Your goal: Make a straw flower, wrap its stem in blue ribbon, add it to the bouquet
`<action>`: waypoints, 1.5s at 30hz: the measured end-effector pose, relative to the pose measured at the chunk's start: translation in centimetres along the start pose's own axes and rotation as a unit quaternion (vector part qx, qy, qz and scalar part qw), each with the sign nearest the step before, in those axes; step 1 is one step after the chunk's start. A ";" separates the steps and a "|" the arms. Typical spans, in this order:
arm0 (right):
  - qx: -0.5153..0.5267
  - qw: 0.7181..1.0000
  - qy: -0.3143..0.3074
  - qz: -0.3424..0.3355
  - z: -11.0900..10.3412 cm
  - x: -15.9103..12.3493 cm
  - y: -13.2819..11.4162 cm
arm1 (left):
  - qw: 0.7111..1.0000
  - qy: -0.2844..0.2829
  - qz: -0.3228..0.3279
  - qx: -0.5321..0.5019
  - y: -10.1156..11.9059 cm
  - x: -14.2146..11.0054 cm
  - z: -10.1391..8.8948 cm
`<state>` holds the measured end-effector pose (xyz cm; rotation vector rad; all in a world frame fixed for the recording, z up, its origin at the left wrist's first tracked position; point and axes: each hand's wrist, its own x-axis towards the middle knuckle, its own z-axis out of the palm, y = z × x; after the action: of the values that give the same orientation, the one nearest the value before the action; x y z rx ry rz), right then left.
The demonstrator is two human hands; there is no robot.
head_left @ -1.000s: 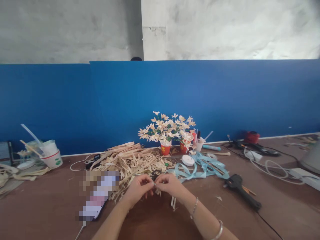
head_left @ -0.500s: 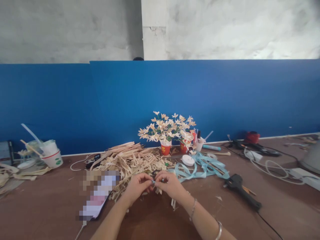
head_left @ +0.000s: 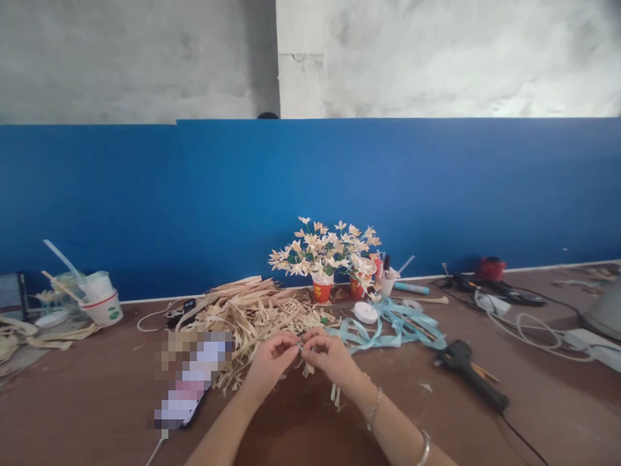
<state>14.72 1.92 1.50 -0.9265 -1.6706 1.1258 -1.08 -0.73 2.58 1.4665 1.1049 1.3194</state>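
From where I stand behind the worker, taking the joined hands as the middle of the dial and straight ahead as 12 o'clock, the left hand [head_left: 272, 362] and right hand [head_left: 328, 356] meet fingertip to fingertip over the brown table [head_left: 301, 427]. Thumbs and fingers are pinched closed on a small pale-blue scrap [head_left: 299, 347], held right at the centre, between the 2 hands (it is so tiny, and so covered by fingers, that I cannot tell its full shape). A chain bracelet [head_left: 375, 409] and a silver bangle [head_left: 425, 448] circle the right arm.

Just beyond the hands, toward 11 o'clock, spreads a heap of dry straw-coloured strips [head_left: 264, 309]. Farther off, between 12 and 1 o'clock, cream flowers [head_left: 315, 246] rise over 2 red cups [head_left: 322, 291]. A light-blue ribbon [head_left: 395, 331] lies in loose loops at 2 o'clock, with a round white object [head_left: 365, 313] beside it. A black glue gun [head_left: 470, 372] lies on its side around 3 o'clock, well apart from the right hand.

Near 8 o'clock sits a phone [head_left: 191, 382], its screen blurred out. Well away at 10 o'clock stands a white tub [head_left: 105, 310] with a red rim. A blue partition [head_left: 233, 200] closes off the view at 12 o'clock.
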 end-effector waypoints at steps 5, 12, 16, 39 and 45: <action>-0.103 0.991 0.042 -0.077 0.6 -0.4 -0.3 | 0.998 0.010 -0.061 0.004 -0.8 0.1 0.6; -0.128 0.987 0.056 -0.084 0.5 -0.4 -0.5 | 0.989 0.012 -0.119 -0.088 -1.6 0.2 0.3; -0.018 1.000 0.014 0.004 0.4 -0.2 -0.1 | 0.983 -0.037 -0.161 -0.079 -1.5 0.2 0.0; 0.052 0.988 -0.066 0.132 1.0 -0.2 0.3 | 0.984 -0.091 -0.155 -0.001 -2.0 0.2 -0.2; 0.065 0.985 -0.054 0.151 1.3 -0.1 0.4 | 0.987 -0.069 -0.145 0.001 -1.9 0.1 0.4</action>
<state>13.61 1.61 0.86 -1.0744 -1.5533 1.4936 -0.77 -0.16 0.71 1.3195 1.1764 0.9998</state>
